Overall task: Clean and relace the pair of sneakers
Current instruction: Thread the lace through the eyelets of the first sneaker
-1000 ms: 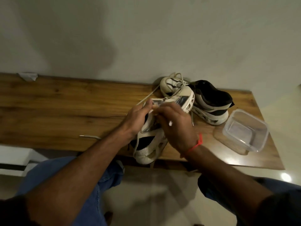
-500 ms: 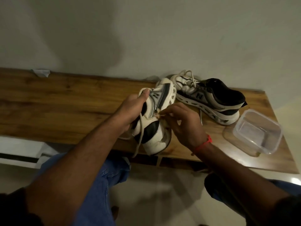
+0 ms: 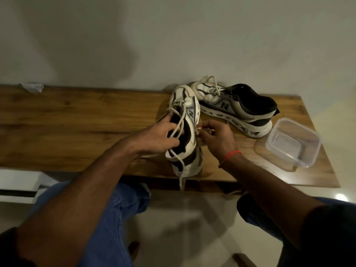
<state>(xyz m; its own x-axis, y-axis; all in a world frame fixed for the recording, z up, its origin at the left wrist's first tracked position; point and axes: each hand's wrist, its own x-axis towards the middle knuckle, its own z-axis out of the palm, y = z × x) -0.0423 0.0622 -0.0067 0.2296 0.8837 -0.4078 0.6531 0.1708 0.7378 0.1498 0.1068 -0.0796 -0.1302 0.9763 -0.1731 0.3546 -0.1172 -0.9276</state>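
The near sneaker [image 3: 186, 130] stands on the worktop [image 3: 77, 132], heel at the front edge, toe toward twelve o'clock; its loose lace [image 3: 178, 130] trails over that edge; the left hand [image 3: 154, 137] has its fingers spread into the shoe's opening, holding it; the right hand [image 3: 217, 137], at three o'clock of the shoe, pinches a small pale piece against its side; the second sneaker [image 3: 237, 108] lies at one o'clock, toes touching; a clear container [image 3: 292, 141] sits near the right edge; bare wood stretches toward nine o'clock.
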